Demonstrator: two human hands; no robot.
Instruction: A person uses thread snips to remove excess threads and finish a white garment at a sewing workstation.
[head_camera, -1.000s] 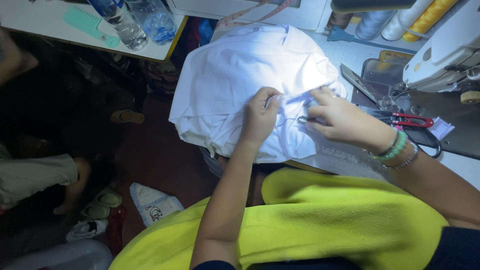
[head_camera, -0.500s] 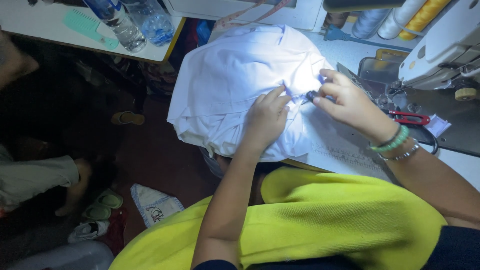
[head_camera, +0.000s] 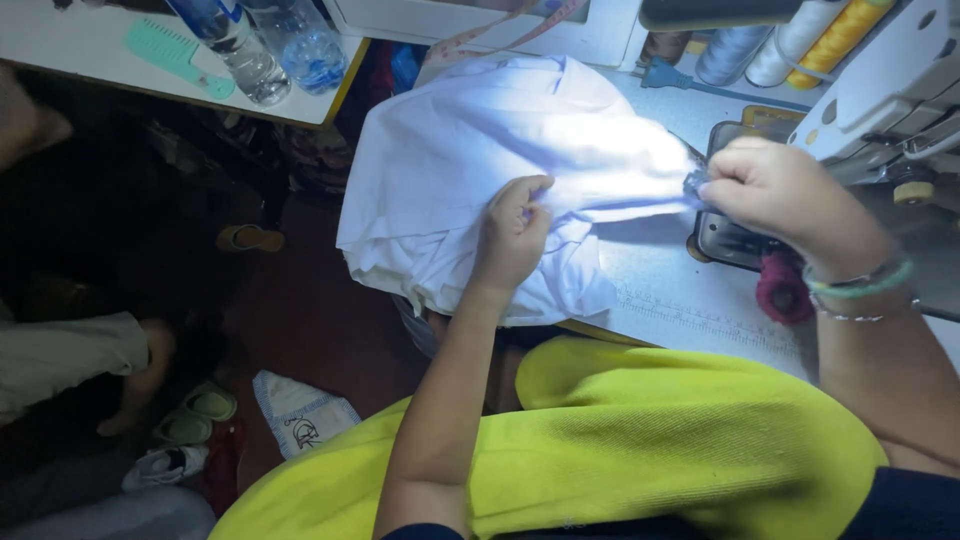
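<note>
A white garment (head_camera: 480, 150) lies bunched on the sewing table (head_camera: 690, 300), brightly lit near the machine. My left hand (head_camera: 515, 230) pinches a fold of it near the middle. My right hand (head_camera: 775, 195), with bracelets on its wrist, grips the garment's edge beside the sewing machine (head_camera: 880, 80). A strip of the cloth is stretched taut between the two hands. A small dark object shows at my right fingertips; what it is cannot be made out.
Thread cones (head_camera: 790, 35) stand behind the machine. A red-handled tool (head_camera: 783, 290) lies under my right wrist. Water bottles (head_camera: 270, 45) and a green comb (head_camera: 175, 50) sit on a side table. Yellow-green cloth (head_camera: 680, 450) covers my lap. Another person's foot (head_camera: 140, 385) and sandals (head_camera: 195, 410) are on the floor.
My right hand has moved right toward the sewing machine, pulling the garment's edge taut. My left hand has kept its pinch on the cloth.
</note>
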